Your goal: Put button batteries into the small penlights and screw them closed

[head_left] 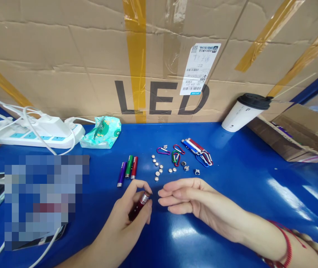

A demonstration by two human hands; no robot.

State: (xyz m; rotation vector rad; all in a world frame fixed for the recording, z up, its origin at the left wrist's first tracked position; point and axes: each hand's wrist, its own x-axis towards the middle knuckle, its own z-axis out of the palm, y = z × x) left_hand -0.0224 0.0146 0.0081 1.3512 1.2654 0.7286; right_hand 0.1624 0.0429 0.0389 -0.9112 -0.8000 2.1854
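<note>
Gripping a red torch (140, 206), the left hand (129, 219) has its fingers (136, 185) curled round the barrel, thumb along one side, with the silvery tip pointing up and to the right. The right hand (192, 201) lies just beside it on the desk (245, 178), palm turned inward, fingers stretched out loosely and holding nothing; their tips come near the torch's tip without touching it.

Just beyond the hands, small silver button cells (157, 166) are scattered loose on the blue surface. To their left three torch bodies lie side by side: purple (121, 174), green (129, 166) and red (134, 167). Further back are coloured clips (175, 153) and a bundle of finished torches on clips (196, 149).

At the back right a white cup (244, 111) with a black lid leans, closed, so its contents cannot be seen. A tissue pack (101, 132) and a power strip (30, 130) lie at the back left, before a cardboard box (159, 56) marked LED.
</note>
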